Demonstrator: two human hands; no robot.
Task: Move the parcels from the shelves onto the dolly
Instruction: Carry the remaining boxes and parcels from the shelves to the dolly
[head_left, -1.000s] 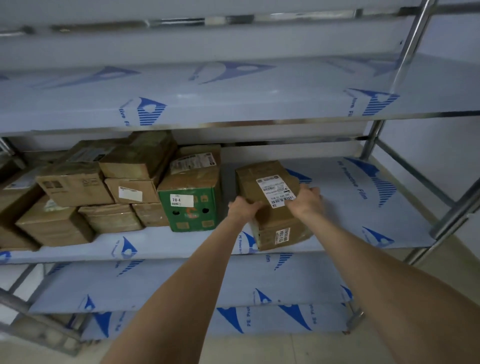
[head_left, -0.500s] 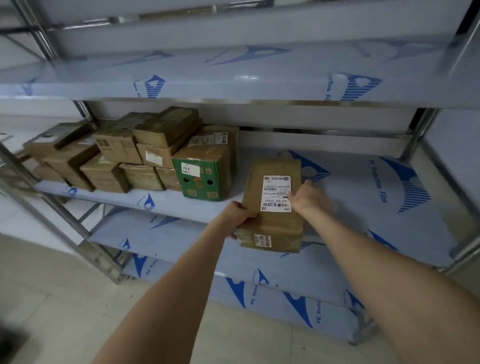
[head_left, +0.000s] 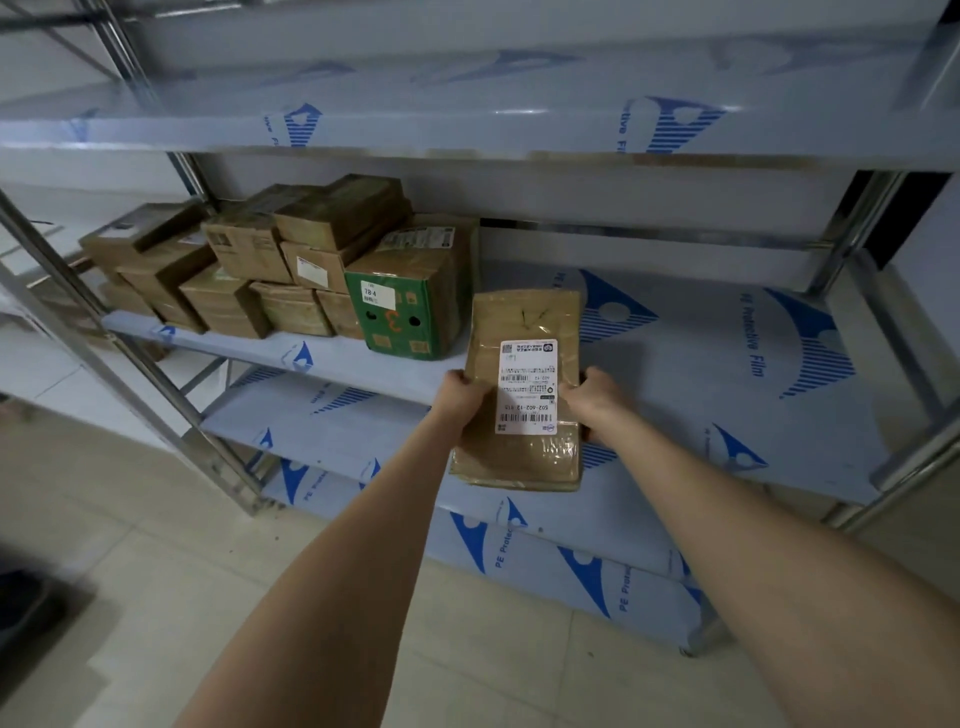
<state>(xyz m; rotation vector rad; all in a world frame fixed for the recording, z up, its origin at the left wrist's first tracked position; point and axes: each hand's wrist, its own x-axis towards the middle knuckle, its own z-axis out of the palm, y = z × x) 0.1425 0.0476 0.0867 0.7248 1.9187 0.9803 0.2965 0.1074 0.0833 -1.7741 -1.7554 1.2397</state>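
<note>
A brown taped parcel (head_left: 524, 322) with a white shipping label is held out past the front edge of the middle shelf (head_left: 727, 415). My left hand (head_left: 460, 397) grips its left side and my right hand (head_left: 589, 397) grips its right side. A green box (head_left: 397, 317) marked with an orange 3 stands on the same shelf just left of it. Several brown parcels (head_left: 260, 270) are stacked further left on that shelf. The dolly is hard to make out; only a dark shape (head_left: 26, 603) shows at the lower left.
The rack is metal with shelves covered in blue-printed film: an upper shelf (head_left: 467, 119) overhead and two lower shelves (head_left: 519, 551) beneath. Slanted steel posts (head_left: 119, 353) stand at the left, more posts (head_left: 904, 457) at the right. Beige tiled floor (head_left: 156, 597) lies below.
The parcel has been pulled off the shelf toward me, both hands still gripping it. My view has swung left and down, bringing more floor and the left posts into sight.
</note>
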